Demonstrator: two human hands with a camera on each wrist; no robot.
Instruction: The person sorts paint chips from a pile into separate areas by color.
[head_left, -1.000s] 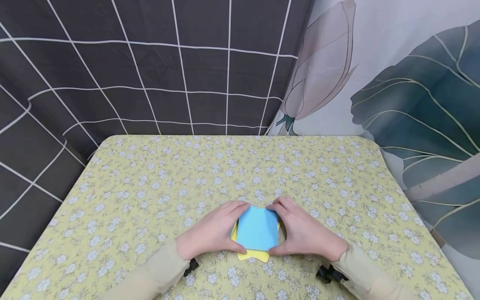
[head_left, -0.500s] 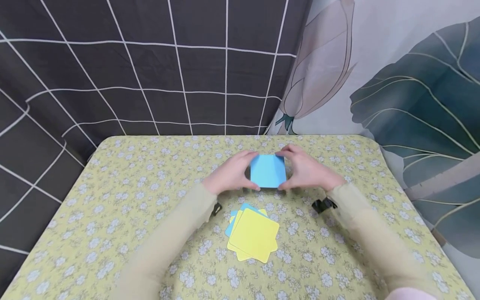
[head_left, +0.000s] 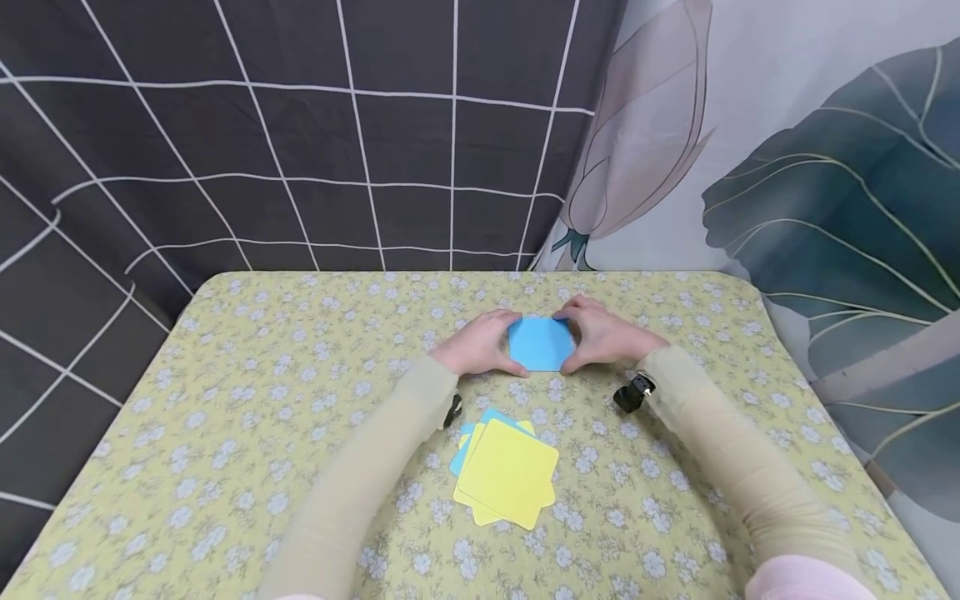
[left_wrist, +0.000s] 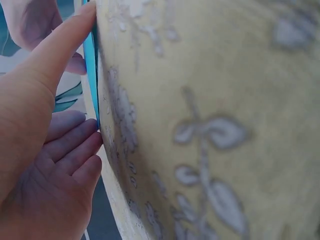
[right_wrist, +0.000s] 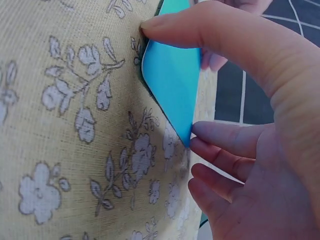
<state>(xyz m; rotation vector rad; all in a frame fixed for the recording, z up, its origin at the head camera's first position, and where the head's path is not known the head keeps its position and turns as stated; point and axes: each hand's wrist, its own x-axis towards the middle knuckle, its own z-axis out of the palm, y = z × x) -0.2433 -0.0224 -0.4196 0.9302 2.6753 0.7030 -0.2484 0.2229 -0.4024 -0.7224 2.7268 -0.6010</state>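
Observation:
A thin square blue card (head_left: 541, 343) lies flat at the far part of the table, on or just above the cloth. My left hand (head_left: 483, 343) pinches its left corners, thumb at the near edge and fingers at the far edge. The right hand (head_left: 603, 335) grips the opposite side the same way. From the right wrist, the blue card (right_wrist: 172, 65) shows a rounded corner beside the thumb. Closer to me, a fanned pile has a yellow card (head_left: 507, 473) on top, with light-blue card corners (head_left: 495, 415) poking out beneath.
A yellow floral cloth (head_left: 262, 417) covers the table. Behind it hangs a dark curtain with a white grid (head_left: 300, 142). At the right is a pale curtain (head_left: 750, 50) with leaf and flower prints. A black wrist strap piece (head_left: 633, 393) sits below the right wrist.
Both hands have carried the blue card away from me, off the pile and to the far part of the table, and lowered it slightly. The pile of cards is now uncovered.

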